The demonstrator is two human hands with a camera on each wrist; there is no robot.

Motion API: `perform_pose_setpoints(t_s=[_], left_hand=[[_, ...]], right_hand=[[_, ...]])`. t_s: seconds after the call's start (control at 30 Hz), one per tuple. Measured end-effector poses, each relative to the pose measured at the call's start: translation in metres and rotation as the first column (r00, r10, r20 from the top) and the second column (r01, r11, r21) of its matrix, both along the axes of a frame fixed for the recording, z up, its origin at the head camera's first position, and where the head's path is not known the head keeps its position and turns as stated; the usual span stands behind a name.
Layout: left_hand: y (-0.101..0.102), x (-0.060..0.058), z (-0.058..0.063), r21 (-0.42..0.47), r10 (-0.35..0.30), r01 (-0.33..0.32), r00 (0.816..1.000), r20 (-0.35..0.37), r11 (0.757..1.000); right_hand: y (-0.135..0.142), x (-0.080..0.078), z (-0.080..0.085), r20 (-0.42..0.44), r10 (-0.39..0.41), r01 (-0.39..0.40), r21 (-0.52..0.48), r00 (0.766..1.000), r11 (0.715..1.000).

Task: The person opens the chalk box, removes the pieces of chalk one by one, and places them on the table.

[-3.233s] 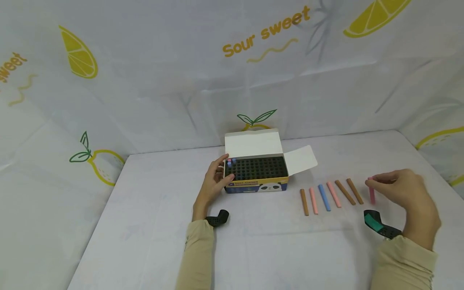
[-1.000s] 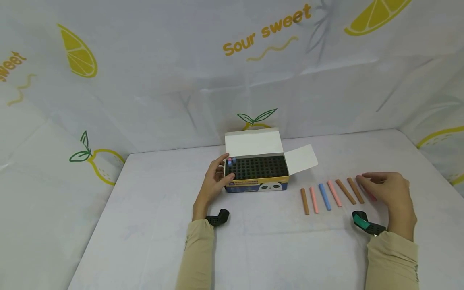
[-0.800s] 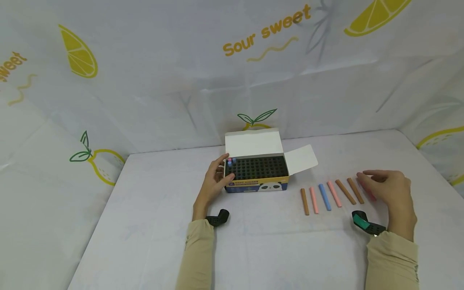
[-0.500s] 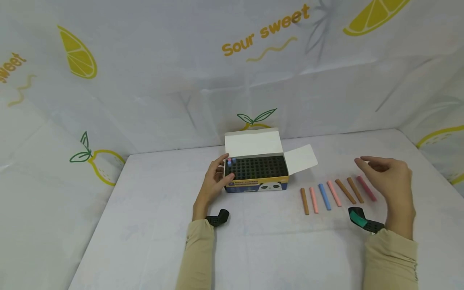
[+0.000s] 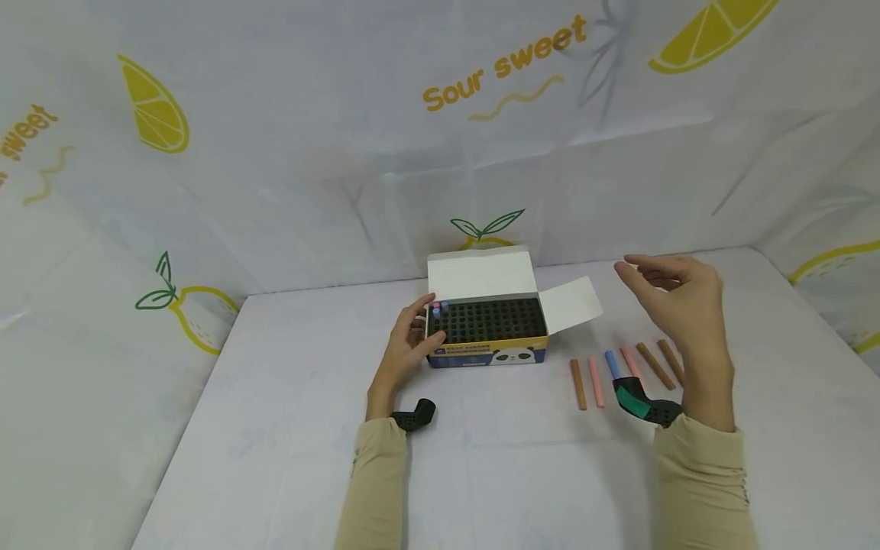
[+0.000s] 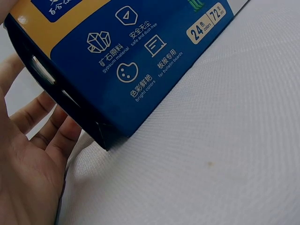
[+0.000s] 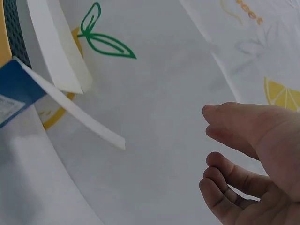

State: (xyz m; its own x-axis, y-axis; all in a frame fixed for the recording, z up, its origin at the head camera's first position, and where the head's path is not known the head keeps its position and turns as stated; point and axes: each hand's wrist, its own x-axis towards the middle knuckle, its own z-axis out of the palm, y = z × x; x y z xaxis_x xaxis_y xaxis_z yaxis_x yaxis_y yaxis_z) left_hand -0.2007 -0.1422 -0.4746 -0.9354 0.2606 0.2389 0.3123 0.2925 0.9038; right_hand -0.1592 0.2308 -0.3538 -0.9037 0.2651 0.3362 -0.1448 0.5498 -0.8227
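Observation:
My left hand (image 5: pixel 399 351) grips the left end of a chalk box (image 5: pixel 474 354), thumb at the front corner and fingers behind. In the left wrist view, the box's blue printed side (image 6: pixel 140 70) shows with fingers at its end. A pink chalk (image 5: pixel 436 305) and two blue ones stand in the black holed insert (image 5: pixel 491 319), at its back left corner. Raised above the chalk row, my right hand (image 5: pixel 681 298) holds nothing; its thumb and fingers are apart in the right wrist view. The dark pink chalk is hidden behind the right hand and wrist.
On the white table lie brown (image 5: pixel 578 384), pink (image 5: pixel 596 382) and blue (image 5: pixel 612 364) chalks in a row, with another pink (image 5: pixel 629 358) and two brown ones (image 5: pixel 655 366) further right. The box's side flap (image 5: pixel 569 304) sticks out right; its lid (image 5: pixel 481 275) stands up behind.
The right hand laid the dark pink chalk, first held upright, at the row's right end and let it go. Then it rose and moved left toward the box. The left hand stayed put.

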Motion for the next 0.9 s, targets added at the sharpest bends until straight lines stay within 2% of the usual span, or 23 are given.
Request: perform_pose_setpoints(t_s=[0.23, 0.53, 0.77, 0.9], left_hand=[[0.000, 0.000, 0.000, -0.002, 0.001, -0.001, 1.000, 0.012, 1.000], [0.000, -0.001, -0.001, 0.018, -0.009, 0.009, 1.000, 0.010, 1.000], [0.002, 0.000, 0.003, -0.012, 0.015, -0.015, 1.000, 0.008, 1.000], [0.004, 0.008, 0.019, -0.006, -0.005, 0.005, 1.000, 0.013, 1.000]], right_hand=[[-0.052, -0.016, 0.004, -0.090, 0.125, -0.122, 0.030, 0.988, 0.992], [-0.119, -0.032, -0.016, -0.093, 0.332, -0.331, 0.024, 0.939, 0.943], [-0.160, -0.040, -0.033, -0.078, 0.385, -0.383, 0.035, 0.920, 0.923], [-0.180, -0.044, -0.044, -0.030, 0.398, -0.397, 0.033, 0.917, 0.917]])
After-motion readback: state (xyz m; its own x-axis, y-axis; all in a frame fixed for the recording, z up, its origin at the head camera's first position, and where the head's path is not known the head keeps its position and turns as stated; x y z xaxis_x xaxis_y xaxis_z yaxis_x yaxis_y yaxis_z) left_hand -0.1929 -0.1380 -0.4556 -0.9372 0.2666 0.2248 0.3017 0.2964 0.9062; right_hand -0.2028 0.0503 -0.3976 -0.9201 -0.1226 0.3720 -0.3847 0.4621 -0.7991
